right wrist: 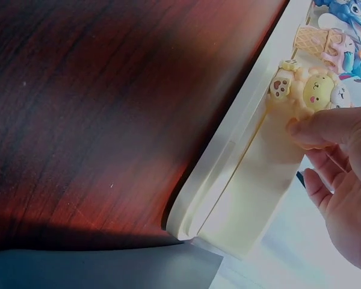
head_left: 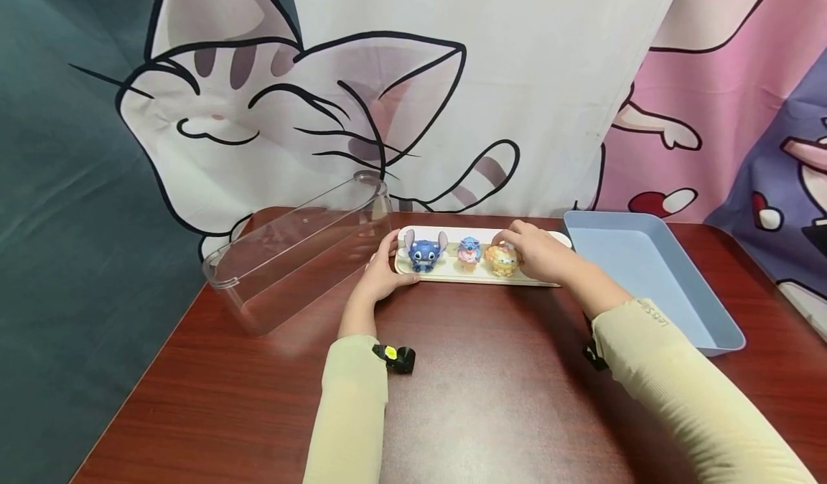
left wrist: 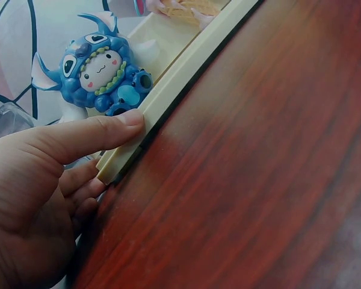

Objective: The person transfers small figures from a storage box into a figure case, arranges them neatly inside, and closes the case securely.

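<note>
A long white display base [head_left: 452, 278] lies on the table toward the back, with three figurines in a row on it. My left hand [head_left: 380, 277] grips its left end, thumb on the cream-coloured front edge. Just beside that thumb sits a blue, big-eared figurine [left wrist: 99, 69]. In the middle stands a small blue figurine with a pink ice-cream cone [head_left: 469, 253]. My right hand [head_left: 535, 251] pinches a fluffy yellow figurine [right wrist: 313, 93] that stands on the right part of the base. Some of its back is hidden by the fingers.
A clear plastic cover [head_left: 297, 254] lies left of the base, close to my left hand. To the right is a shallow blue-grey tray [head_left: 646, 276], near my right forearm. Behind the brown table [head_left: 478, 383] hangs a cartoon curtain [head_left: 549, 75].
</note>
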A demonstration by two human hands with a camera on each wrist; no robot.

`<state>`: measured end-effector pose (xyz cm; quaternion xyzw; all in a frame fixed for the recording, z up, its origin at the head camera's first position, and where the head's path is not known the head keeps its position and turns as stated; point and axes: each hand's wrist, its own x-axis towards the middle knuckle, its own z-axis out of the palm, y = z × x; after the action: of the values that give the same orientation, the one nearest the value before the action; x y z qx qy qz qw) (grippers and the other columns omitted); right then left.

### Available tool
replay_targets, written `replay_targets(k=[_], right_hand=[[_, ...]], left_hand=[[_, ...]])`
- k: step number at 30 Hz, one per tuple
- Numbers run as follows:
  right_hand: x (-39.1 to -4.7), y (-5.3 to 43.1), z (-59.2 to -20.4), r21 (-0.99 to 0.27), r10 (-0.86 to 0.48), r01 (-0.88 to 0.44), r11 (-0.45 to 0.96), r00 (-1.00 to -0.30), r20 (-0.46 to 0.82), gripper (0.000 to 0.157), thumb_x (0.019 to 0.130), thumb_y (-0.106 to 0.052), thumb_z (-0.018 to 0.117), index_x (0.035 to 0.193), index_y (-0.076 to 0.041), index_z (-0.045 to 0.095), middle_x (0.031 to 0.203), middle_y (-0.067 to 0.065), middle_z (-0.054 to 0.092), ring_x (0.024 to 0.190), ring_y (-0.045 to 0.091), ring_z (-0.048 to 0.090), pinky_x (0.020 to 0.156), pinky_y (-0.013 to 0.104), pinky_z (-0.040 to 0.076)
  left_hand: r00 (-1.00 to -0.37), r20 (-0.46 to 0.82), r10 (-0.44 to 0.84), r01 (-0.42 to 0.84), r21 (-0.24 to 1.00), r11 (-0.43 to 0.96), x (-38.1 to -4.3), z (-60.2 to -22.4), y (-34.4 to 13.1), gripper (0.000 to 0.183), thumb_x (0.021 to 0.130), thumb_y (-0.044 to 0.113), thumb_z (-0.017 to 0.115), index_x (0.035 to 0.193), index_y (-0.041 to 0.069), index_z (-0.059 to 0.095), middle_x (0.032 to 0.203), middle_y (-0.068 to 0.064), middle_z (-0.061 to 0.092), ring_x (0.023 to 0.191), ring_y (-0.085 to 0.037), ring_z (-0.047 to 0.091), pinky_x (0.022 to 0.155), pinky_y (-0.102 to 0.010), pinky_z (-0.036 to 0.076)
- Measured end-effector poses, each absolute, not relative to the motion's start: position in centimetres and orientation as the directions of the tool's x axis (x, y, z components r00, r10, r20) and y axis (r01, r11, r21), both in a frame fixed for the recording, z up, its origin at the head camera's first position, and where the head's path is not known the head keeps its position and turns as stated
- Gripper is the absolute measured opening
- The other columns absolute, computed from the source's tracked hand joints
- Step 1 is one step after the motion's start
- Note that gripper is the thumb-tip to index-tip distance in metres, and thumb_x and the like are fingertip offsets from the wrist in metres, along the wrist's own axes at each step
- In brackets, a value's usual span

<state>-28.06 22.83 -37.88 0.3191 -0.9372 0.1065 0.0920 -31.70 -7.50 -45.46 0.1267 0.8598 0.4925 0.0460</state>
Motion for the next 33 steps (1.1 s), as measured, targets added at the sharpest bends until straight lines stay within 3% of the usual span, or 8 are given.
replay_targets(k=[12, 20, 25, 29, 33], right_hand=[[-28.3, 22.8, -37.9, -0.17, -0.562, -0.604, 0.779, -0.792, 0.24, 0.05, 0.065, 0.019, 0.056, 0.105, -0.01, 0.061, 0.085, 0.008, 0.047, 0.075, 0.023, 0.046, 0.063, 0.033, 0.038], [-28.0, 22.8, -37.9, -0.126, -0.539, -0.568, 0.813, -0.817, 0.204, 0.047, 0.071, 0.014, 0.056, 0.108, -0.014, 0.061, 0.086, 0.006, 0.049, 0.076, 0.024, 0.049, 0.062, 0.036, 0.04], [-27.9, 22.9, -37.9, -0.124, -0.532, -0.557, 0.821, -0.826, 0.186, 0.052, 0.069, 0.014, 0.058, 0.112, -0.015, 0.06, 0.087, 0.005, 0.049, 0.076, 0.023, 0.049, 0.061, 0.035, 0.04], [-27.7, 23.6, -37.6, -0.168, -0.533, -0.555, 0.815, -0.831, 0.16, 0.062, 0.064, 0.014, 0.061, 0.12, -0.011, 0.056, 0.093, 0.01, 0.049, 0.08, 0.025, 0.05, 0.064, 0.037, 0.042], [-27.2, 25.5, -35.7, -0.277, -0.489, -0.503, 0.819, -0.863, 0.122, 0.061, 0.064, 0.013, 0.062, 0.121, -0.006, 0.053, 0.1, 0.018, 0.049, 0.085, 0.03, 0.054, 0.068, 0.041, 0.045]], left_hand=[[-0.965, 0.027, 0.26, 0.159, 0.852, 0.498, -31.9, -45.1, -7.7, 0.098, 0.07, 0.019, 0.082, 0.145, 0.025, 0.02, 0.142, -0.005, 0.039, 0.125, -0.022, 0.035, 0.106, -0.048, 0.016], [-0.96, 0.035, 0.276, 0.175, 0.847, 0.502, -31.7, -45.4, -7.5, 0.096, 0.072, 0.019, 0.08, 0.145, 0.023, 0.019, 0.142, -0.005, 0.039, 0.125, -0.023, 0.035, 0.105, -0.048, 0.016], [-0.958, 0.035, 0.283, 0.181, 0.841, 0.51, -31.6, -45.5, -7.6, 0.095, 0.074, 0.019, 0.079, 0.146, 0.022, 0.017, 0.143, -0.005, 0.038, 0.126, -0.025, 0.033, 0.106, -0.048, 0.016], [-0.96, 0.025, 0.279, 0.171, 0.841, 0.513, -31.6, -45.7, -7.6, 0.095, 0.074, 0.019, 0.079, 0.146, 0.022, 0.017, 0.144, -0.005, 0.037, 0.125, -0.024, 0.034, 0.106, -0.048, 0.018], [-0.959, 0.038, 0.279, 0.181, 0.842, 0.509, -31.5, -45.6, -7.7, 0.095, 0.074, 0.019, 0.079, 0.146, 0.022, 0.017, 0.144, -0.006, 0.037, 0.125, -0.023, 0.035, 0.105, -0.048, 0.019]])
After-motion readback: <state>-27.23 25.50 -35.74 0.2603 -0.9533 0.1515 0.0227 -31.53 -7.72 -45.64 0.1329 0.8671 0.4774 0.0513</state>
